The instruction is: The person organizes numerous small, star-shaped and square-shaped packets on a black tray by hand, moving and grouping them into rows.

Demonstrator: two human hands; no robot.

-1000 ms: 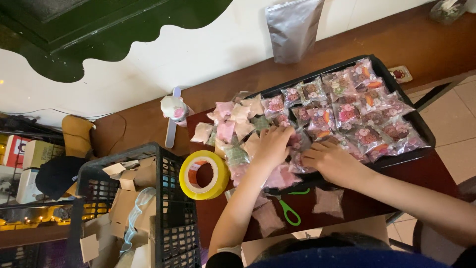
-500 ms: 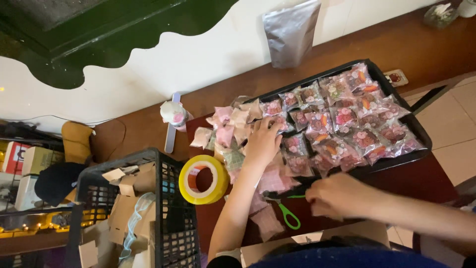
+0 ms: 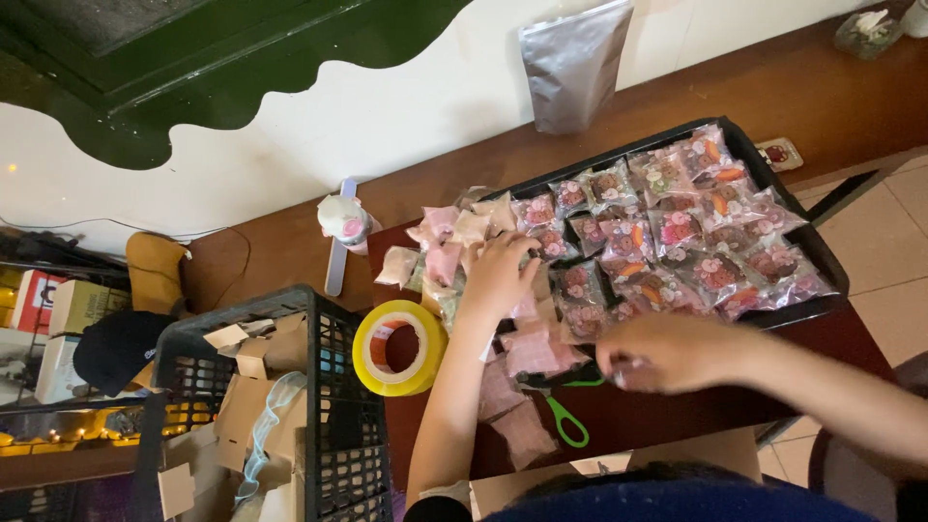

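My left hand (image 3: 498, 275) lies flat, fingers spread, on pink packets (image 3: 454, 237) left of the black tray (image 3: 822, 256); my blurred right hand (image 3: 667, 350) pinches something near green scissors (image 3: 565, 420)

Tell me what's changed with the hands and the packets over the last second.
The right hand left the tray and drew back toward the person, now blurred over the table edge near the scissors. The left hand slid left onto the loose pink packets. I cannot tell whether either hand holds anything. The tray, its packets, the tape roll and the crate stayed put.
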